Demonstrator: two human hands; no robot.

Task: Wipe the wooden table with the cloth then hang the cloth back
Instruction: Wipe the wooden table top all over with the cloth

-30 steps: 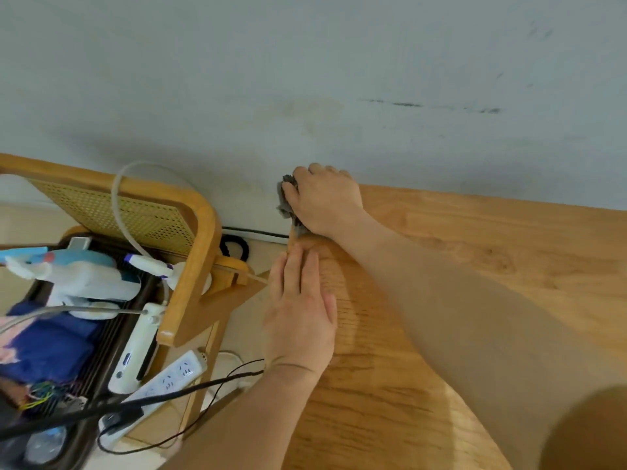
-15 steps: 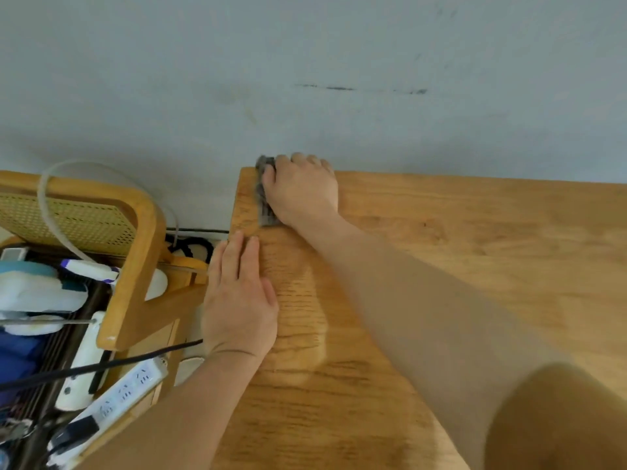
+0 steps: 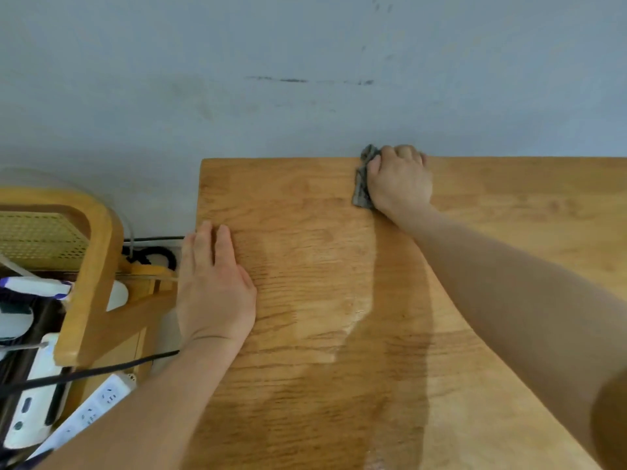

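Note:
The wooden table (image 3: pixel 305 205) fills the middle and right of the head view, its far edge against a grey wall. My right hand (image 3: pixel 400 179) presses a small grey cloth (image 3: pixel 362 184) onto the table at the far edge; its fingers curl over the cloth, and only the cloth's left part shows beside the hand. My left hand (image 3: pixel 213 286) lies flat on the table near its left edge, fingers straight and together. A damp, shinier streak runs down the wood between my two arms.
A wooden chair (image 3: pixel 91 266) with a cane back stands left of the table. On and around it lie a white power strip (image 3: pixel 88 412), black cables (image 3: pixel 101 369) and white devices (image 3: pixel 30 401). The grey wall (image 3: pixel 305 79) rises directly behind the table.
My right hand has slid the cloth to the right along the table's far edge, away from the left corner. My left hand has stayed flat near the left edge.

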